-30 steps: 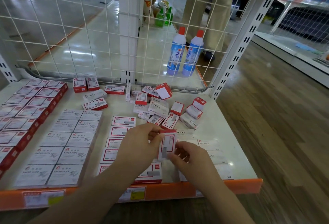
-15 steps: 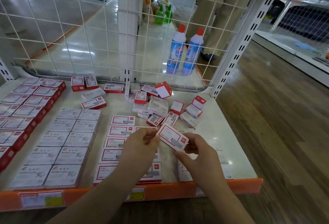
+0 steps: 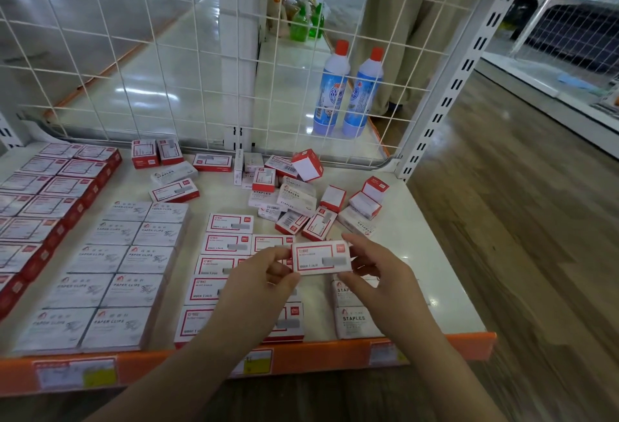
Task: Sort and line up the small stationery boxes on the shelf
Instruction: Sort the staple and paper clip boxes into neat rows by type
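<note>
Pinching the red-bordered box [image 3: 321, 258] at its short ends, the left hand [image 3: 256, 282] and right hand [image 3: 378, 274] hold it level, label up, above the shelf [image 3: 432, 274], between the red-box columns [image 3: 227, 247] and staples boxes [image 3: 355, 321].

You hold a red-and-white staple box [image 3: 321, 258] flat, label up, above the red-box rows [image 3: 227, 264]; unsorted boxes [image 3: 294, 193] lie heaped behind.
</note>
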`<state>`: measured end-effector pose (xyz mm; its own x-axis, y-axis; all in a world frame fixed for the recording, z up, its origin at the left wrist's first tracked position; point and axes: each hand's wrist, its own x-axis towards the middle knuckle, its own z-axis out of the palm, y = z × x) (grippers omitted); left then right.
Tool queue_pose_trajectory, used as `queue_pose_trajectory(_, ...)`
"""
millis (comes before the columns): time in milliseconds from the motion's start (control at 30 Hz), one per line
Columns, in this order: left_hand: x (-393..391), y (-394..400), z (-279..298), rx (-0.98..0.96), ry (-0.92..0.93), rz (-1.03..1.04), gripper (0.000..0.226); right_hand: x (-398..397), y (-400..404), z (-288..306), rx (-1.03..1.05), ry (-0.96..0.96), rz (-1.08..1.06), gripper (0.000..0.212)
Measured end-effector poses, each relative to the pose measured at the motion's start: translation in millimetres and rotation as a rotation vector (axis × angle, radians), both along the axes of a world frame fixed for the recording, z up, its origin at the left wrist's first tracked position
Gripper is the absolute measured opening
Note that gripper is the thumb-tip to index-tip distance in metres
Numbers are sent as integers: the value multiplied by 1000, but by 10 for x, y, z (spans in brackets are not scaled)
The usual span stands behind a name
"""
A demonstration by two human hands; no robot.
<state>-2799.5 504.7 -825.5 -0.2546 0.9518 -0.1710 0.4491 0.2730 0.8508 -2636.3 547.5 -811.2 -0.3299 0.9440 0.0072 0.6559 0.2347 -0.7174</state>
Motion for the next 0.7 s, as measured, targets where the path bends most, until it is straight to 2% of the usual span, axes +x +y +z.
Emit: queue_pose_trajectory(700,-45,-12,27,31,56,28,37,-18,1,-36,-4,-32,27,42)
